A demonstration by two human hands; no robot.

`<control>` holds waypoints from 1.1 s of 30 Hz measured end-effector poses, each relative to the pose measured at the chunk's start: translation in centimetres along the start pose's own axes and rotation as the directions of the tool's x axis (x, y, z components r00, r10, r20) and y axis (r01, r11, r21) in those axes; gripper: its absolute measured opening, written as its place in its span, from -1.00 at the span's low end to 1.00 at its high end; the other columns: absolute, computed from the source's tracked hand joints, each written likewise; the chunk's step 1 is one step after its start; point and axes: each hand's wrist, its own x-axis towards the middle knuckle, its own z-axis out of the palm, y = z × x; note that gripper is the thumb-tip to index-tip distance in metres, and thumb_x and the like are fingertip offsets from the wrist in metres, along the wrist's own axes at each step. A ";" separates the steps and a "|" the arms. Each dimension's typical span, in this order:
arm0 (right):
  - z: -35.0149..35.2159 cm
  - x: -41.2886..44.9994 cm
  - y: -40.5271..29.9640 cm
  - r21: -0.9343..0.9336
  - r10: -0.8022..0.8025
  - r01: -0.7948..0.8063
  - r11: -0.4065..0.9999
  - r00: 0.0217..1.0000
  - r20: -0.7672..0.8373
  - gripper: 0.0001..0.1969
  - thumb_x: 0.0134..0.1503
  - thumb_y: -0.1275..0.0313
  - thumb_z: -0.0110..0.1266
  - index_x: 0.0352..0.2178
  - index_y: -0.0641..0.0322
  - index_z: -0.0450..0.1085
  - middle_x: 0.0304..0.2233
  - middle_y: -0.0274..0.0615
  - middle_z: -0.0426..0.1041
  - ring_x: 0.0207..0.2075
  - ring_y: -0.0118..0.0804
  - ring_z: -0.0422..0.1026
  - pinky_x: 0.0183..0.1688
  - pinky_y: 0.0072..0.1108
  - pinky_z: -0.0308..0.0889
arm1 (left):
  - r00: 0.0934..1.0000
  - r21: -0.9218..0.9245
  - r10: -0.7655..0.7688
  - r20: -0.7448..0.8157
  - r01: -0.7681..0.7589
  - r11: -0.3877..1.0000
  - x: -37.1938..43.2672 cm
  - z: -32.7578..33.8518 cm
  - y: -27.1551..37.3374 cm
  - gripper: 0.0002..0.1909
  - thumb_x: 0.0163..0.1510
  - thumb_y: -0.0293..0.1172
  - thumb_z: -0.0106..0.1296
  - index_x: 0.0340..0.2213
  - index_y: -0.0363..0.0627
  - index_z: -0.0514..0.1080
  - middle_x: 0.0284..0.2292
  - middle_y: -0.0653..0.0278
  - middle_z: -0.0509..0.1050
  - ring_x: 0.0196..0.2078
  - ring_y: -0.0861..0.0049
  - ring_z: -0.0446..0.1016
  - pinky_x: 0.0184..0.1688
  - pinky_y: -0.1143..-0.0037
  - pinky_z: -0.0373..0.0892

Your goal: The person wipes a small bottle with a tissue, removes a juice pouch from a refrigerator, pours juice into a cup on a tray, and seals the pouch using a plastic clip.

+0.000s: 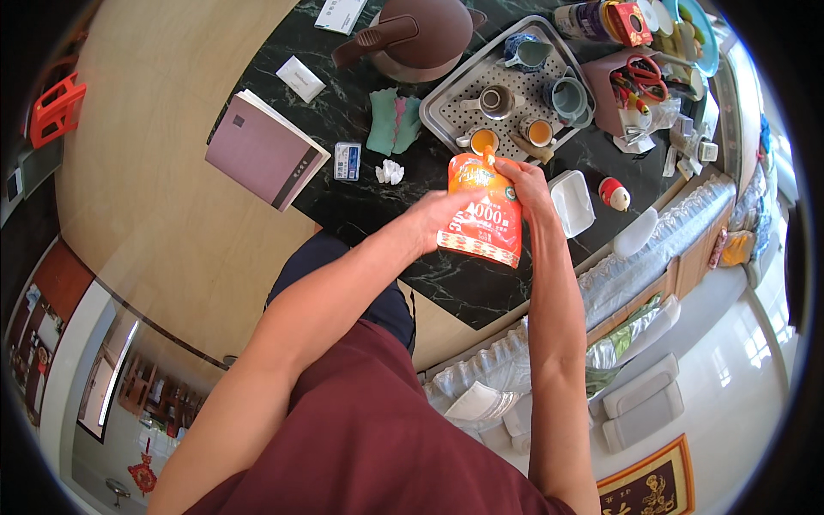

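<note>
My left hand [441, 219] grips the left side of an orange-red spouted drink pouch [492, 222], its thumb across the front. With my right hand [531, 187] I hold the pouch's upper right corner, fingers close to the spout [489, 156]. The pouch is tilted away from me, and its spout meets the near rim of a cup of orange liquid [483, 140]. To the right stands a second cup of orange liquid [538, 132]. Both cups sit on a perforated metal tray [444, 109], along with a mug [497, 102] and two blue pitchers [569, 100] [528, 53].
A brown kettle [431, 32] stands beyond the tray on the black marble table [473, 293]. Leftward lie a mauve notebook [267, 151], a green cloth [393, 122] and a crumpled tissue [389, 172]. Rightward are a white plastic container [571, 203], a red-white figurine [615, 193] and scissors [646, 77].
</note>
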 end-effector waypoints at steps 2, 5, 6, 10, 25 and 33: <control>0.2 0.0 0.0 -0.013 -0.013 0.012 1.000 1.000 -0.021 -0.71 0.12 0.44 0.19 -0.22 0.53 0.45 -0.39 -0.05 0.55 -0.50 -0.36 0.54 -0.43 -0.56 0.48 | 0.985 0.294 -0.075 -0.157 0.119 0.948 -2.3 0.1 -1.0 -0.60 0.14 -0.22 0.16 -0.07 -0.20 0.42 -0.27 0.15 0.59 -0.32 0.40 0.63 -0.39 0.44 0.59; 0.5 0.0 0.1 -0.009 -0.018 0.018 1.000 1.000 0.013 -0.71 0.12 0.44 0.19 -0.22 0.53 0.44 -0.39 -0.07 0.55 -0.50 -0.37 0.54 -0.43 -0.56 0.48 | 0.993 0.327 0.011 -0.114 0.027 0.945 -3.7 0.0 -2.0 -0.62 0.14 -0.22 0.15 -0.09 -0.20 0.44 -0.30 0.14 0.60 -0.38 0.43 0.63 -0.47 0.54 0.58; 0.5 0.0 0.3 0.016 -0.012 0.012 1.000 1.000 0.018 -0.72 0.13 0.44 0.19 -0.23 0.53 0.45 -0.40 -0.07 0.55 -0.50 -0.37 0.54 -0.43 -0.56 0.47 | 0.992 0.346 0.054 -0.110 -0.013 0.938 -3.7 0.0 -2.2 -0.63 0.13 -0.22 0.15 -0.12 -0.22 0.45 -0.32 0.13 0.60 -0.41 0.44 0.63 -0.51 0.56 0.55; 0.5 -0.3 0.6 0.073 0.010 -0.012 0.997 1.000 0.027 -0.73 0.14 0.45 0.17 -0.22 0.53 0.45 -0.40 -0.07 0.56 -0.51 -0.37 0.54 -0.44 -0.57 0.47 | 0.979 0.428 0.143 -0.144 -0.068 0.901 -3.3 -0.4 -2.4 -0.66 0.12 -0.22 0.14 -0.24 -0.30 0.50 -0.45 0.17 0.59 -0.58 0.57 0.56 -0.64 0.69 0.44; 0.5 -1.9 0.6 0.111 -0.035 0.034 0.993 0.999 0.003 -0.71 0.15 0.44 0.16 -0.20 0.55 0.45 -0.38 -0.06 0.56 -0.47 -0.36 0.55 -0.41 -0.55 0.49 | 0.994 0.393 0.050 -0.095 -0.009 0.920 0.1 -2.5 -0.3 -0.67 0.08 -0.52 0.18 -0.12 -0.43 0.45 -0.19 0.05 0.57 -0.23 0.42 0.60 -0.13 0.45 0.54; 0.6 -1.9 0.7 0.099 -0.046 0.044 0.994 0.999 0.013 -0.70 0.16 0.43 0.15 -0.20 0.55 0.44 -0.37 -0.05 0.55 -0.47 -0.36 0.55 -0.41 -0.56 0.50 | 0.992 0.378 0.127 -0.026 -0.108 0.920 0.2 -2.5 -0.1 -0.69 0.10 -0.47 0.17 -0.16 -0.44 0.46 -0.22 0.04 0.57 -0.25 0.44 0.61 -0.20 0.46 0.57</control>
